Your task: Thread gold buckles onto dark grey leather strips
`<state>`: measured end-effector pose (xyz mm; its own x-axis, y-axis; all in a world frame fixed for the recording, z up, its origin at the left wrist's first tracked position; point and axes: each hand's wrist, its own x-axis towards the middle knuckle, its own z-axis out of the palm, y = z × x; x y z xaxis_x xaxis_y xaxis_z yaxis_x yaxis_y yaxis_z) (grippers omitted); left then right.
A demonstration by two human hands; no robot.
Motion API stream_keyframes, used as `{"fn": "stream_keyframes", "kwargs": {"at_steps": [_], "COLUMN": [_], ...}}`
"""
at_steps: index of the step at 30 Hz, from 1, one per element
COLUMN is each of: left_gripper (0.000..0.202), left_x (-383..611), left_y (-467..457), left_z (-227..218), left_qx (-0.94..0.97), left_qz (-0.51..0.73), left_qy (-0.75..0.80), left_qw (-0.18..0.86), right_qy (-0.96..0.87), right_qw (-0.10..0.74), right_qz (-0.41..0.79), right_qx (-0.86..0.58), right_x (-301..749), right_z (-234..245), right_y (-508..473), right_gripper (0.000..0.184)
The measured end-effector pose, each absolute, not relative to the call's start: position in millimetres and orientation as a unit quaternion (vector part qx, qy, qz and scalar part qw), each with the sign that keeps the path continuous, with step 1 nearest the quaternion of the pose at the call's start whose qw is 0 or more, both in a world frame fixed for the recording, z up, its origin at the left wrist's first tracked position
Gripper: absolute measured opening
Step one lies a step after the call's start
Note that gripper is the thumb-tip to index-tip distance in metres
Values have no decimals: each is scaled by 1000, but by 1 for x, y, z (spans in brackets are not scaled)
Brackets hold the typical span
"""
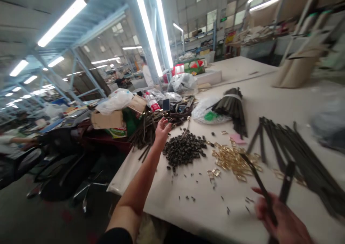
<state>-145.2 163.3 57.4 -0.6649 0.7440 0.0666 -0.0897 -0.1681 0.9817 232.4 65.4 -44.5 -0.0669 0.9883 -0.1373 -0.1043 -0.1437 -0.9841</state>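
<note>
My left hand (162,129) is stretched forward over the table with its fingers apart and nothing seen in it. It is close to a heap of dark straps (147,127) and a pile of small black loops (183,148). At the lower right, my right hand (283,217) is closed around a dark strap (257,177), whose two ends stick up past the fingers. Gold buckles (231,157) lie in a pile between the hands. More long dark straps (304,165) are spread at the right.
A tied bundle of straps (231,105) lies by a clear plastic bag (203,111). Behind my left hand are a bottle (152,102), a phone (166,105) and a cardboard box (107,120). Small dark pieces are scattered near the front edge. Office chairs (59,172) stand at the left.
</note>
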Motion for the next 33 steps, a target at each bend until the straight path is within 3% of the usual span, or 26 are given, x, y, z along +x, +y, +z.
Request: {"fn": "stream_keyframes", "kwargs": {"at_steps": [4,8,15,21,33], "left_gripper": [55,51,36,29,42], "left_x": [-44,16,30,37,54], "left_y": [97,51,21,5,-26], "left_z": [15,8,21,19,17], "left_qx": [433,436,379,290,318], "left_qz": [616,561,570,569,484], "left_qy": [502,474,484,465,472], "left_qw": [426,519,546,613,664], "right_qy": [-443,-497,-636,-588,-557], "right_qw": [454,438,338,280,214], "right_qz": [611,608,583,654,729], "right_qx": [-474,-438,-376,-384,-337], "right_x": [226,228,252,266,240], "right_z": [-32,-29,3,10,10], "right_y": [60,58,32,18,16], "right_gripper": [51,49,35,48,41]}}
